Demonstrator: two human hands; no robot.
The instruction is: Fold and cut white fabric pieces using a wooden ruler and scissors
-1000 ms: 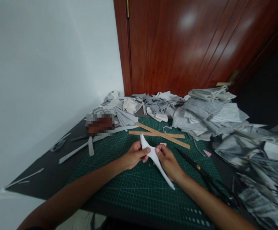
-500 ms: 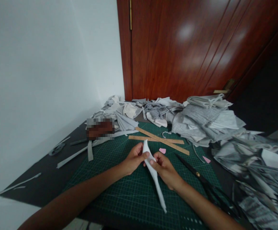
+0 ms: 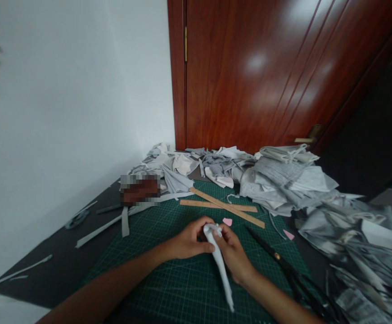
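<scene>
Above the green cutting mat (image 3: pixel 168 288), both hands grip a strip of white fabric (image 3: pixel 222 268). Its upper end is bent over into a loop, and the narrow tail hangs down toward the front of the mat. My left hand (image 3: pixel 195 238) is closed on the looped end, thumb pressed against the cloth. On the other side, my right hand (image 3: pixel 232 252) pinches the same strip just below the fold; some of its fingers are hidden behind the cloth. Just beyond the hands lies a small pink chalk-like piece (image 3: pixel 227 222).
Two wooden rulers (image 3: pixel 227 207) lie crossed behind the hands. Large black scissors (image 3: pixel 277 256) rest to the right, near a second pink piece (image 3: pixel 288 234). Grey fabric piles (image 3: pixel 283 180) line the back and right. A blurred brown object (image 3: pixel 140 191) sits at left, before a wooden door (image 3: pixel 236 76).
The strip's pointed upper end stood up straight before; now it is folded over into a loop between my fingers. The whole view has tilted slightly upward.
</scene>
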